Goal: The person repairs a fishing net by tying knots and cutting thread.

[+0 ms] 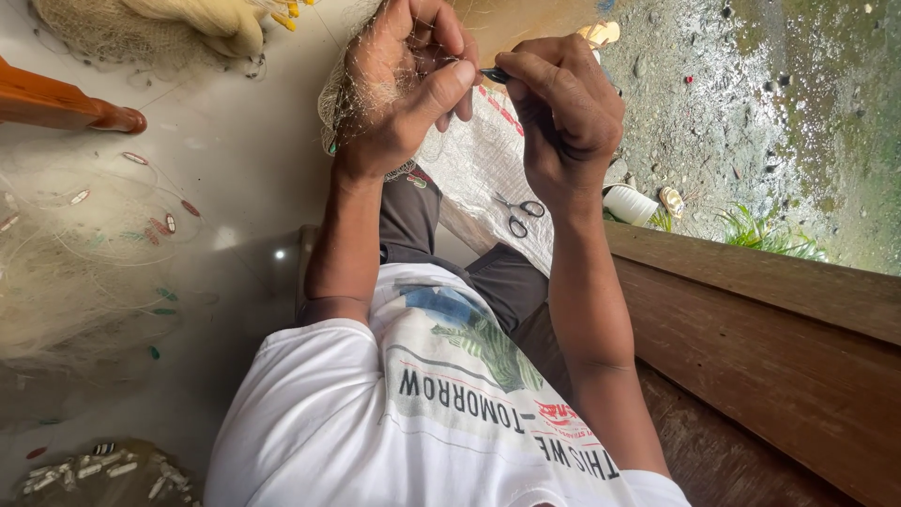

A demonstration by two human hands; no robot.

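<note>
My left hand (404,89) is closed on a bunch of fine, pale fishing net (343,94) that drapes over the wrist. My right hand (563,113) pinches a small dark, pointed tool (495,74) between thumb and fingers, its tip touching the left hand's thumb. Both hands are raised together above my lap. A white woven sack (479,169) lies across my knees below them, with small scissors (519,216) resting on it.
More net with small red and green floats (84,244) spreads over the smooth floor at left. An orange wooden handle (66,105) lies top left and a bag of small white pieces (94,469) bottom left. A wooden plank edge (770,310) runs at right, wet gravel and a white cup (631,203) beyond.
</note>
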